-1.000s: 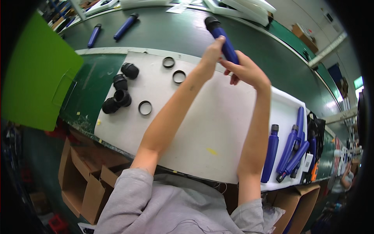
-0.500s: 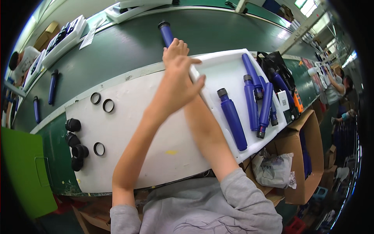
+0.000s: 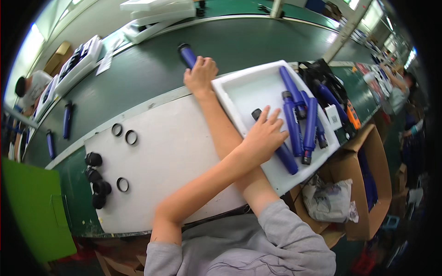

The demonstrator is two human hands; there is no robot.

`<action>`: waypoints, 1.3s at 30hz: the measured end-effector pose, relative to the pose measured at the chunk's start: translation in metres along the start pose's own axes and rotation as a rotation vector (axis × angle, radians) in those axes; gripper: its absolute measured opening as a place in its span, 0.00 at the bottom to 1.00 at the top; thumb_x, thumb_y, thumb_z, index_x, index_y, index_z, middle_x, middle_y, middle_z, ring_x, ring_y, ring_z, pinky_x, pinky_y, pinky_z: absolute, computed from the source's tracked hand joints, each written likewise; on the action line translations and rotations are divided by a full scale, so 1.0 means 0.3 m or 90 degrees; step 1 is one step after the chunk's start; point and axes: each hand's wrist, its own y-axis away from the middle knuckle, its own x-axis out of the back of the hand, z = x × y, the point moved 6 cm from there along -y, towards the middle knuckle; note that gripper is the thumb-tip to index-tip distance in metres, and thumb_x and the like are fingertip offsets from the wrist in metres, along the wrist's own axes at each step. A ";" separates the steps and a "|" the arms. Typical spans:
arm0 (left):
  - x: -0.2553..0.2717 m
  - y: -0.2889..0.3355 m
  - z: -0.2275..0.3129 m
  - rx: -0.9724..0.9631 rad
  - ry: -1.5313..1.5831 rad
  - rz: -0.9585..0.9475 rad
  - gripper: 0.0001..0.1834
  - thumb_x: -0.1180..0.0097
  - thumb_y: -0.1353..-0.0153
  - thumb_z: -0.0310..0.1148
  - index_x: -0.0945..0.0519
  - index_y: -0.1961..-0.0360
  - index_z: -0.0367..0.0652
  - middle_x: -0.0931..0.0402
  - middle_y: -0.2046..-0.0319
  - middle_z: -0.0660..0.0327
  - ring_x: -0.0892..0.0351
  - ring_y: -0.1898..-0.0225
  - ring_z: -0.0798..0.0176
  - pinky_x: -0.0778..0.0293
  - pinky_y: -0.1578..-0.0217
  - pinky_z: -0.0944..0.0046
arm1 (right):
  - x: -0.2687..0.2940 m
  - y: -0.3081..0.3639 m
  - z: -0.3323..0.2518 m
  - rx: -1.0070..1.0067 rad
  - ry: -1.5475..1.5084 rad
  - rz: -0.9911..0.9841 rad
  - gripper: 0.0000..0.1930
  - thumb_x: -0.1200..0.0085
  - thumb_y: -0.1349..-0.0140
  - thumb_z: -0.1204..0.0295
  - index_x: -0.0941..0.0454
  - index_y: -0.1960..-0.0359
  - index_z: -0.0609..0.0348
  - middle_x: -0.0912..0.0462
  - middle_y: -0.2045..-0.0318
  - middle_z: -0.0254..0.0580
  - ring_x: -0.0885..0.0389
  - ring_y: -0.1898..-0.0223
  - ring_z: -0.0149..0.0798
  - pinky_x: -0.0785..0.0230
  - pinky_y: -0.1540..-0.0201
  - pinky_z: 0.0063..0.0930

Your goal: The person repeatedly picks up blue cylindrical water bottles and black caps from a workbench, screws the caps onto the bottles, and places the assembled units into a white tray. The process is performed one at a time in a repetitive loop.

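Crossing over my right arm, my left hand (image 3: 264,138) is above the white foam tray (image 3: 230,94) with its fingers spread. It lies over the middle of a blue tube with a dark cap (image 3: 287,161); whether it touches that tube I cannot tell. My right hand (image 3: 201,76) reaches to the far side, past the tray's left corner, its fingers wrapped round another blue tube with a black end (image 3: 188,56) on the dark green belt (image 3: 152,60). Several more blue tubes (image 3: 292,124) lie in the tray's right part.
On the white sheet (image 3: 170,147) lie three black rings (image 3: 131,137) and several black caps (image 3: 94,159). Two blue tubes (image 3: 67,120) rest on the belt at left. Right of the tray are a black bag (image 3: 320,73) and an open carton (image 3: 368,184). Co-workers sit farther off.
My left hand has moved right and nearer, from beside my right wrist to above the tube in the tray. My right hand, still round its tube, has shifted slightly nearer and left.
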 end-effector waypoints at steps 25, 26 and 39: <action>0.304 0.559 -0.875 0.346 1.043 0.543 0.31 0.38 0.35 0.41 0.33 0.36 0.40 0.24 0.45 0.49 0.21 0.44 0.46 0.22 0.54 0.54 | -0.014 -0.013 -0.123 -0.289 -0.954 -0.274 0.26 0.49 0.29 0.51 0.28 0.47 0.64 0.18 0.59 0.46 0.16 0.64 0.37 0.22 0.72 0.28; 0.285 0.547 -0.846 0.322 1.007 0.494 0.35 0.37 0.36 0.40 0.37 0.32 0.39 0.25 0.43 0.48 0.22 0.43 0.44 0.22 0.52 0.52 | -0.015 -0.006 -0.136 -0.332 -0.953 -0.245 0.26 0.49 0.30 0.51 0.28 0.47 0.64 0.18 0.58 0.46 0.16 0.64 0.38 0.21 0.71 0.29; 0.178 0.533 -0.760 0.420 1.196 0.202 0.18 0.41 0.34 0.38 0.29 0.50 0.41 0.23 0.64 0.56 0.20 0.71 0.61 0.19 0.67 0.56 | 0.027 0.000 -0.196 -0.176 -0.630 -0.378 0.24 0.38 0.37 0.55 0.24 0.52 0.64 0.18 0.71 0.43 0.19 0.67 0.33 0.26 0.64 0.27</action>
